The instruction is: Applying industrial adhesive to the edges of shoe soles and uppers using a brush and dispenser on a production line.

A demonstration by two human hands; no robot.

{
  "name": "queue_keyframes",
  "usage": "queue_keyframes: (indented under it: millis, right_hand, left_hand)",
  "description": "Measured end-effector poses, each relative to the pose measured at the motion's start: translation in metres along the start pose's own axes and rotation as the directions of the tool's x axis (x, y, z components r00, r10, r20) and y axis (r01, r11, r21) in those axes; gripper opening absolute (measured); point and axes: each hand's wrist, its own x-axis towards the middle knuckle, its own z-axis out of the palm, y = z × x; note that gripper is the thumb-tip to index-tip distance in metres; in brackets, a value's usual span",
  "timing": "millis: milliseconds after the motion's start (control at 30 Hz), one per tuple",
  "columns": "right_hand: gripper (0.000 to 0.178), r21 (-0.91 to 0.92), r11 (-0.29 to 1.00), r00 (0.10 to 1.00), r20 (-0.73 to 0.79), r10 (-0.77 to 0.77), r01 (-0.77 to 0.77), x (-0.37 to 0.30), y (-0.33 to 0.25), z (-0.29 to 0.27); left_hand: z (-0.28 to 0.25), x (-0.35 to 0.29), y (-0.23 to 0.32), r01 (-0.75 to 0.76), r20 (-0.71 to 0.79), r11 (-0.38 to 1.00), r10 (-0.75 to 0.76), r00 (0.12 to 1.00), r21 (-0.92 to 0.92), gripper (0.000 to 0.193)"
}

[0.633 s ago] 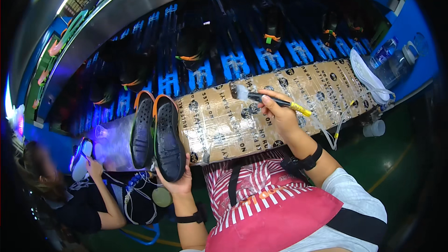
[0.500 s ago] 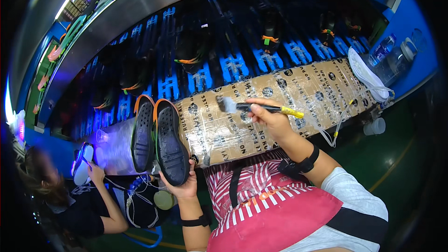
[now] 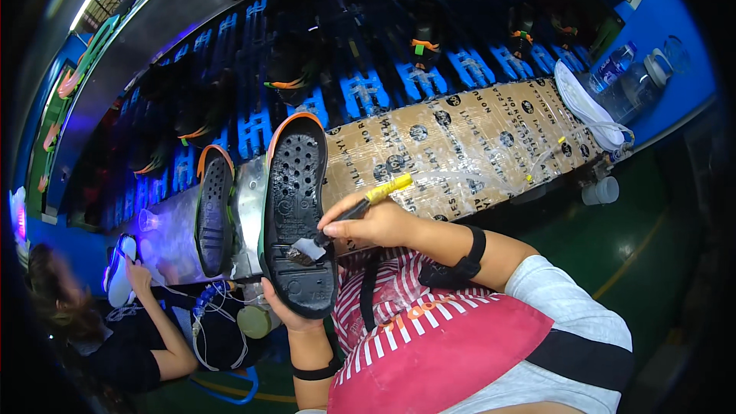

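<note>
My left hand (image 3: 291,313) grips a black shoe sole (image 3: 297,184) with an orange and green rim by its lower end, its perforated inner face turned up toward me. In my right hand (image 3: 377,224) is a brush (image 3: 310,248) with a dark handle and a yellow-wrapped end joined to a clear tube. Its bristles lie against the lower part of the sole's inner face, which looks wet there. A second black sole (image 3: 215,215) rests on the metal ledge (image 3: 247,218) to the left, touched by neither hand.
A taped cardboard sheet (image 3: 468,134) covers the bench. Beyond it, blue racks (image 3: 360,92) carry dark shoes. At right are a white tray (image 3: 586,107), a bottle (image 3: 613,67) and a plastic cup (image 3: 600,192). A co-worker's hand (image 3: 138,276) holds a pale sole at left.
The sole in my left hand has been lifted and tilted, apart from the second sole. My right hand has brought the brush left and down onto it.
</note>
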Motion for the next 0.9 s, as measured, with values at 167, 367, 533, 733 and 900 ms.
queue_keyframes:
  millis: [167,367,533,733,900]
  right_hand:
    - [0.018,0.033,0.991,0.991,-0.028,0.133,-0.132,-0.001,0.008,-0.008]
    - [0.017,-0.252,0.959,0.948,-0.252,-0.195,0.13,0.007,0.001,-0.016]
    - [0.02,-0.547,0.701,0.873,0.126,-0.471,0.457,-0.011,-0.005,0.004]
    - [0.023,-0.348,0.88,0.918,-0.112,-0.381,0.323,-0.012,-0.014,-0.01]
    - [0.025,-0.04,0.996,0.909,-0.408,-0.088,0.078,-0.019,-0.016,-0.04]
  left_hand:
    - [0.001,-0.003,-0.001,0.038,0.102,0.998,-0.033,0.994,-0.056,0.072]
    - [-0.008,-0.003,-0.009,0.061,0.085,0.998,-0.061,0.995,0.008,0.068]
    - [-0.019,0.004,-0.009,-0.029,0.175,0.998,0.036,0.984,-0.048,0.063]
    - [-0.047,0.033,0.016,0.054,0.245,0.989,-0.018,0.969,-0.14,0.074]
    - [-0.072,0.03,0.029,-0.093,-0.209,0.977,0.053,0.977,-0.19,0.072]
